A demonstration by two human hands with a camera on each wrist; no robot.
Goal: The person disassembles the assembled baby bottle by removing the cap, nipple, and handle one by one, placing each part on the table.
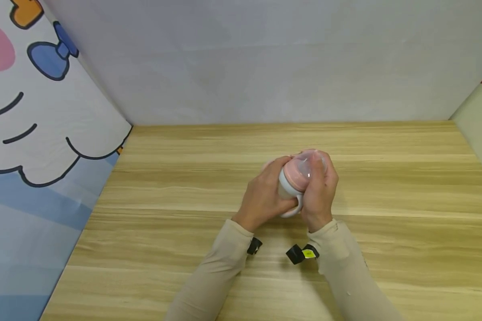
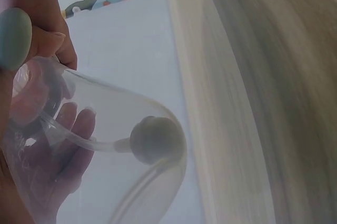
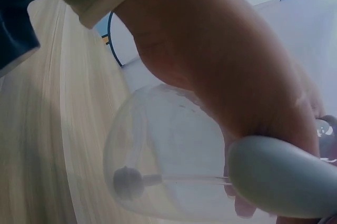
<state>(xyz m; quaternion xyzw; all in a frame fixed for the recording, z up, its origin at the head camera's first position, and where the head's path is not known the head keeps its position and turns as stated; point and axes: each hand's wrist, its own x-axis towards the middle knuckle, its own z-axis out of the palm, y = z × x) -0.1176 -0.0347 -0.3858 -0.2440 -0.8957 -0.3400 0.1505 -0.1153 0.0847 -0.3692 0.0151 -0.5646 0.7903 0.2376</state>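
A baby bottle (image 1: pixel 282 191) with a pink collar (image 1: pixel 295 176), a clear dome cap and a white handle (image 1: pixel 298 207) is held tilted above the table. My left hand (image 1: pixel 263 196) grips the bottle's body, its thumb near the collar. With the right hand (image 1: pixel 320 191) I hold the cap and collar from the other side, the thumb lying over the cap. Through the clear body in the left wrist view, a straw ends in a round grey weight (image 2: pixel 157 140). That weight (image 3: pixel 128 183) also shows in the right wrist view, where the handle (image 3: pixel 281 175) covers some fingers.
A wood-grain table (image 1: pixel 164 191) lies beneath both hands. Behind it rises a pale wall covering (image 1: pixel 265 67), and a cartoon-printed panel (image 1: pixel 48 120) stands along the left side. Black wrist camera mounts (image 1: pixel 295 254) sit at the sleeves.
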